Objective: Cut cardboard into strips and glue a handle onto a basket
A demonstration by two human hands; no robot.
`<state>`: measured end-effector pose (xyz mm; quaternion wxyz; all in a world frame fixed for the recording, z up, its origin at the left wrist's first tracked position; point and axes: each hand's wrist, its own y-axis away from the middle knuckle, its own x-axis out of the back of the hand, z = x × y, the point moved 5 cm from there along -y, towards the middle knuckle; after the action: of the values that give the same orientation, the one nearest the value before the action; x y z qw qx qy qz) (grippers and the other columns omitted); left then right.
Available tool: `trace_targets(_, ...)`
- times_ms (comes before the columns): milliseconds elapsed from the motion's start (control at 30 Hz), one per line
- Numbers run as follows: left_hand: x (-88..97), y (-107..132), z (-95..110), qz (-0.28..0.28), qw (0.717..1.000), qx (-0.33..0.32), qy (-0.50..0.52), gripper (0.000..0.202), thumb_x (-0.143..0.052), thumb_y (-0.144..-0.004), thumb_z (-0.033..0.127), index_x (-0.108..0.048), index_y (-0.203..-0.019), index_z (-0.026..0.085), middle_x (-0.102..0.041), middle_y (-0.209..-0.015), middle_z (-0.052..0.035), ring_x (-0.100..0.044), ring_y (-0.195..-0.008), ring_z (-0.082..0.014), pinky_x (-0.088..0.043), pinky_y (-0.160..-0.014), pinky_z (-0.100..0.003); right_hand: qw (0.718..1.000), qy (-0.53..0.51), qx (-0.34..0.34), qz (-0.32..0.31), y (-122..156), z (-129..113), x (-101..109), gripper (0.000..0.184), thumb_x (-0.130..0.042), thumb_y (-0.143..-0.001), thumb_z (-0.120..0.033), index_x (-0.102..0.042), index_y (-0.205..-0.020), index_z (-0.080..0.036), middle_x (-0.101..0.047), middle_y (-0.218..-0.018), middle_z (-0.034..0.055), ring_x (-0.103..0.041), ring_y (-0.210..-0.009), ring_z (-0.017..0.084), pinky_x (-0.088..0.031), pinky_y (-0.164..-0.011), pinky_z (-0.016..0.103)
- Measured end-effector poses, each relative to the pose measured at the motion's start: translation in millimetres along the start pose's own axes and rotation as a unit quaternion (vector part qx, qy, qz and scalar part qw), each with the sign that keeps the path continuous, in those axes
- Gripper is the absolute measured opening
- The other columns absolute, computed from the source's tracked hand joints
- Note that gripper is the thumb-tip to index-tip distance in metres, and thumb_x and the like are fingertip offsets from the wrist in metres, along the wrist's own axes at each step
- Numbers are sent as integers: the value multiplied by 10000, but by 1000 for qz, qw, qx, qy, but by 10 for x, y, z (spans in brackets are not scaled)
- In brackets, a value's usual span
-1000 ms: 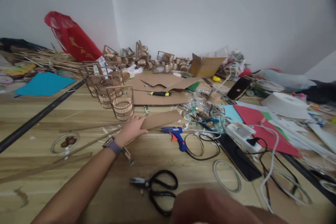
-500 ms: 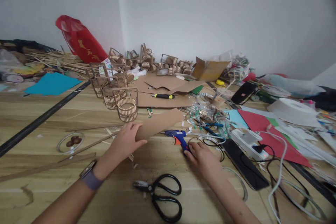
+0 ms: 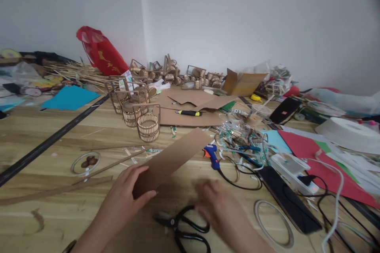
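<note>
Cardboard strip [image 3: 175, 158] slants away from my left hand [image 3: 124, 195], whose thumb and fingers pinch its near end. My right hand [image 3: 222, 207] is blurred over the scissors [image 3: 173, 221], by the handle loops; I cannot tell whether it grips anything. To manage the strip well, I'd pinch lightly so it doesn't crease and keep it clear of the glue gun [image 3: 212, 157] just beyond, which may be hot, then of the small basket [image 3: 148, 129] and the knife [image 3: 188, 113] farther back.
</note>
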<state>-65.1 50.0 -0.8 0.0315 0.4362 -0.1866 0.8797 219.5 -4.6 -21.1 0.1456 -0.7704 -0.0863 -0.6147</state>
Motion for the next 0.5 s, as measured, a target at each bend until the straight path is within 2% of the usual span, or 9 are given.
trace_targets(67, 19, 78, -72, 26, 1000, 14, 8, 461, -662, -796, 457, -641, -1216, 268, -688, -1270, -97, -643, -1197, -348, -531, -1035, -535, 995, -29, 90, -32, 207, -261, -237, 533, -818, -773, -479, -649, -1249, -308, -720, -1105, 54, -652, -1048, 294, -531, -891, 369)
trace_targets(100, 17, 110, -94, 32, 999, 20, 14, 454, -659, -797, 460, -641, -1209, 273, -693, -1261, -92, -653, -1184, -345, -540, -1024, -530, 994, -22, 103, -20, 280, -328, -339, 523, -851, -736, -489, -671, -1194, -312, -732, -1047, 37, -667, -1004, 287, -540, -868, 358)
trace_targets(233, -19, 173, -106, 38, 998, 29, 40, 429, -649, -795, 478, -651, -1172, 273, -716, -1214, -87, -689, -1123, -336, -572, -980, -516, 997, -2, 71, -3, 373, -318, -678, 518, -883, -720, -346, -666, -1186, -278, -735, -1044, 28, -686, -947, 247, -546, -835, 304)
trace_targets(367, -10, 163, -110, 51, 996, 45, 55, 441, -636, -797, 506, -654, -1163, 259, -713, -1222, -98, -690, -1128, -346, -569, -985, -526, 998, 1, 63, 6, 377, -232, -796, 440, -798, -779, -250, -657, -1196, -257, -740, -1031, 37, -695, -938, 236, -557, -803, 276)
trace_targets(500, 53, 153, -131, 72, 993, 58, 75, 473, -645, -789, 542, -651, -1164, 255, -705, -1247, -102, -677, -1158, -354, -561, -999, -531, 997, -18, 70, 4, 422, -189, -731, 399, -763, -777, -212, -680, -1166, -245, -748, -1039, 49, -706, -939, 233, -561, -845, 264)
